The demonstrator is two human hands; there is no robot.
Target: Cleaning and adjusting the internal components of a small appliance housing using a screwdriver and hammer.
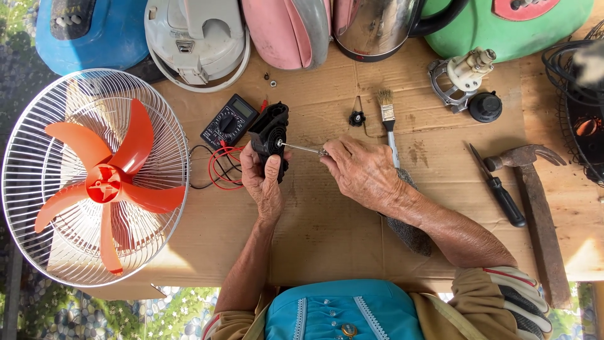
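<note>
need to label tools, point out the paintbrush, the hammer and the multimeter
paintbrush (385,101), head view, on its bristles
hammer (531,157), head view, on its metal head
multimeter (229,121), head view, on its dial

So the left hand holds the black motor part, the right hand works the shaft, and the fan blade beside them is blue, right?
Not quite: the fan blade is orange-red, not blue, as the head view shows. The rest stands: the left hand holds the black motor part and the right hand works the shaft.

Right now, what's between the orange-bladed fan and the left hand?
In the head view: red and black leads on the cardboard, with the black multimeter just above, between fan and left hand.
</note>
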